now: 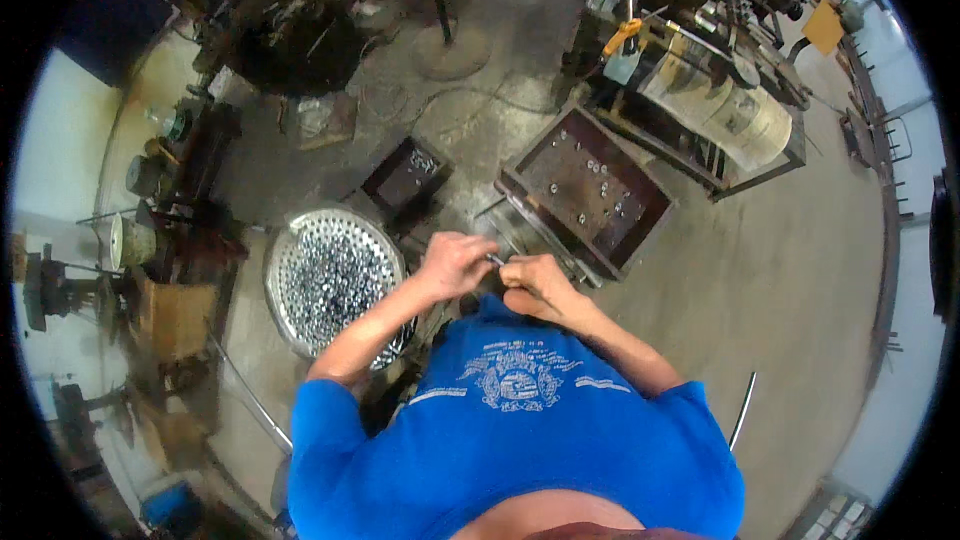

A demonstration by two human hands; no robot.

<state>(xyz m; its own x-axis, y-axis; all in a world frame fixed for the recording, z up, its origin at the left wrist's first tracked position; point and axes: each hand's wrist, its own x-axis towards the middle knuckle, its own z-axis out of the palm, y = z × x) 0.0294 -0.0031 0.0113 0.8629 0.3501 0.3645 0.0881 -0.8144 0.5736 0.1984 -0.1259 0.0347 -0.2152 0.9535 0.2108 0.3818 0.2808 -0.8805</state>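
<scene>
My left hand point(459, 264) and my right hand point(540, 283) meet in front of my body, fingers bent and closed. Between their fingertips shows a small shiny metal piece point(495, 260), pinched from both sides. It is too small to tell its exact kind. Beside my left forearm stands a round perforated metal basin point(277, 292), heaped with many small shiny metal parts point(340, 275). Beyond my hands is a large rusty metal tray point(625, 190) with several small ring-like parts scattered in it.
A smaller dark metal box point(385, 190) with some small parts sits beyond my left hand. Metal bars point(535, 235) run along the large tray's near edge. A workbench carries a pale drum point(735, 120) at the far right. Cluttered machinery point(185, 200) lines the left.
</scene>
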